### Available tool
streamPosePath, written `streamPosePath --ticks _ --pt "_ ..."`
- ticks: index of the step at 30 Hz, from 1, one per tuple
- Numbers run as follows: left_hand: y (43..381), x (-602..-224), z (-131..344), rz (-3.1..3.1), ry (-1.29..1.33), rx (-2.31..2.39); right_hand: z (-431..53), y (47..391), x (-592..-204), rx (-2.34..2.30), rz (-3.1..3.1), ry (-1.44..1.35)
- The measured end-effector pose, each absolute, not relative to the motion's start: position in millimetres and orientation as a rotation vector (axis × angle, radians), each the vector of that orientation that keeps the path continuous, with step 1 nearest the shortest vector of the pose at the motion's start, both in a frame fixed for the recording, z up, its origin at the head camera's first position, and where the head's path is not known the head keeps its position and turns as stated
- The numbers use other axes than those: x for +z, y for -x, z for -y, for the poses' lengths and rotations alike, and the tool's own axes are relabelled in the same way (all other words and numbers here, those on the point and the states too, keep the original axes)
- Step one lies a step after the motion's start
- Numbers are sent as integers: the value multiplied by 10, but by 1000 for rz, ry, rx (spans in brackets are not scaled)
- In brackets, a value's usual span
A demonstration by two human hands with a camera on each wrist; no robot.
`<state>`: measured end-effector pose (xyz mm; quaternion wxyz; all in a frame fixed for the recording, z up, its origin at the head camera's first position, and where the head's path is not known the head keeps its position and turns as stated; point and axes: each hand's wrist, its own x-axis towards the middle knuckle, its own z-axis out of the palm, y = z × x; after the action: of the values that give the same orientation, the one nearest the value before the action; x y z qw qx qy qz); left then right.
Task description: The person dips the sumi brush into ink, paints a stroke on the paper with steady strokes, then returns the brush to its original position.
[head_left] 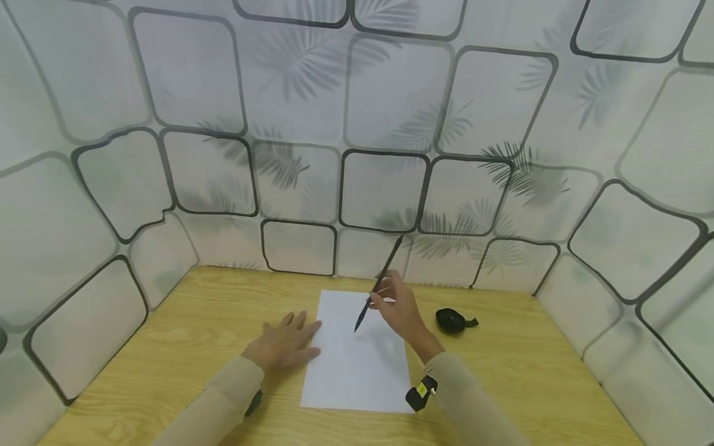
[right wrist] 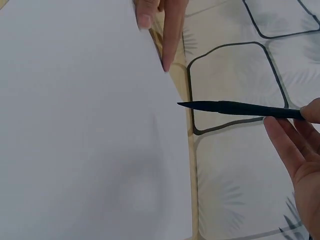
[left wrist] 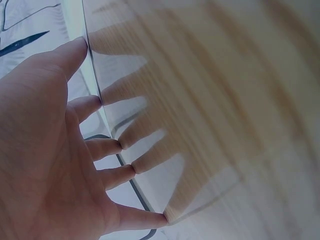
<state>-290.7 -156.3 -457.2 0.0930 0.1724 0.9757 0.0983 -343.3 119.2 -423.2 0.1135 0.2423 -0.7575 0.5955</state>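
Note:
My right hand (head_left: 395, 305) pinches a slim black pen-like stick (head_left: 385, 272) with tapered ends between thumb and fingers. The stick slants above a sheet of white paper (head_left: 357, 378), its lower tip over the upper middle of the sheet. In the right wrist view the pointed tip of the stick (right wrist: 235, 107) shows, apart from the paper. My left hand (head_left: 283, 344) rests beside the paper's left edge with fingers spread, thumb and index reaching onto the sheet's border. In the left wrist view the fingertips of my left hand (left wrist: 45, 135) touch the tabletop.
The wood-grain table (head_left: 178, 334) carries the paper. Right of it lies a small rounded black object (head_left: 449, 321) with a short tail; its kind is unclear. Patterned curtain-like walls (head_left: 301, 186) enclose the table at the back and both sides.

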Motion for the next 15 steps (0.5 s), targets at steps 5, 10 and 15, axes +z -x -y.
streamPosePath --ticks 5,10,15 --pt "2914 -4580 1551 -2898 -504 271 -1046 3415 -4295 1746 2186 -721" --pt "2908 -4582 1549 -2905 -498 257 -933 3396 -4325 1788 2166 -682" --pt "2907 -4580 1548 -2912 -491 240 -838 3354 -4302 1751 2185 -651"
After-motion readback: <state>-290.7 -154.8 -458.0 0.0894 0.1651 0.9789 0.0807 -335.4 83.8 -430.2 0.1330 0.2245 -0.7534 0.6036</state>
